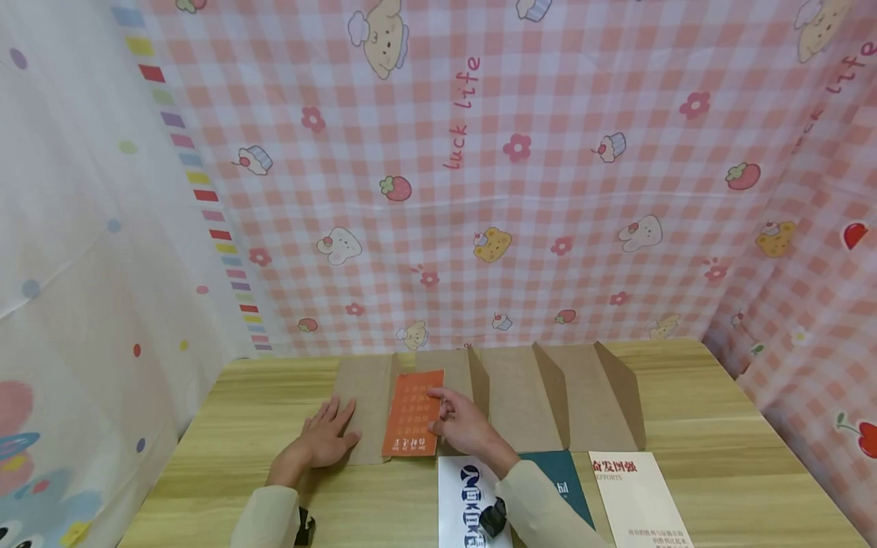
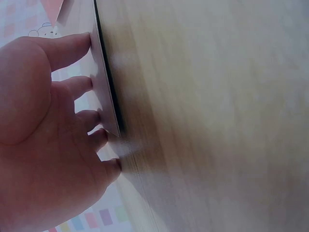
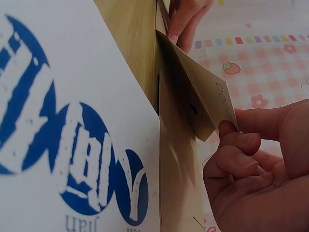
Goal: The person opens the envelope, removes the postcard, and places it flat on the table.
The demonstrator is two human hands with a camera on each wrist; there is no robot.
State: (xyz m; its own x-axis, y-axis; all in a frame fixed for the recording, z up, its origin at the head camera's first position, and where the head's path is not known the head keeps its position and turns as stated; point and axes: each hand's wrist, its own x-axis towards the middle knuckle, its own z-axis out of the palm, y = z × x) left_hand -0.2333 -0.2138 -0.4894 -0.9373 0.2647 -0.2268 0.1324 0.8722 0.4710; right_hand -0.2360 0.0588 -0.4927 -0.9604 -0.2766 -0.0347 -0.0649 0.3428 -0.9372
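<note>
My right hand pinches the right edge of an orange booklet with white print. The booklet lies tilted over the gap between the two leftmost brown cardboard pieces. In the right wrist view, thumb and fingers of the right hand grip the edge of a thin raised sheet. My left hand lies with spread fingers on the leftmost cardboard piece. Up close in the left wrist view, fingertips of the left hand press along the surface of a thin board.
Further cardboard pieces with raised flaps stand in a row to the right. In front lie a white booklet with blue print, a dark green booklet partly under the right sleeve, and a cream booklet. A checkered cloth hangs behind the wooden table.
</note>
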